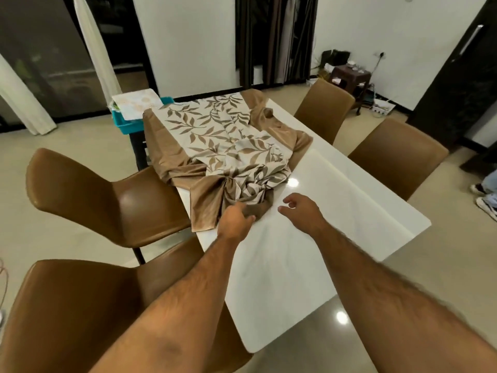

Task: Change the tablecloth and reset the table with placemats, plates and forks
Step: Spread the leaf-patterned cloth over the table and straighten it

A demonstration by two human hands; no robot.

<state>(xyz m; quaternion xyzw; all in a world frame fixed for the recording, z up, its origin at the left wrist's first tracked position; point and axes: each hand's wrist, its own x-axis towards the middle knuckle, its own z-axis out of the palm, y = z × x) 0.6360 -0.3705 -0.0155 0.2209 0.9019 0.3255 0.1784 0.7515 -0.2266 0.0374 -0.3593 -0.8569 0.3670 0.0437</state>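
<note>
The left hand [236,220] grips the bunched cloth [228,152] near the table's [349,189] left edge. The right hand [301,211] hovers beside it, fingers loose, holding nothing.

tablecloth [228,146] bunched on table's [336,189] far-left part, chairs [94,195] either side

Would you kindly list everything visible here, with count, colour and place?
Leaf-patterned beige and brown tablecloth: one, bunched on the table's far half.
Glossy white rectangular table: one, centre, near half bare.
Brown leather-look chairs: four, two on each side.
Turquoise plastic tray: one, beyond the far corner, with pale patterned sheets lying on top.
Small dark wooden stool: one, by the back wall.
White power strip: one, on the floor, right.
Left hand: grips the cloth's near edge.
Right hand: open, above the bare tabletop.
</note>
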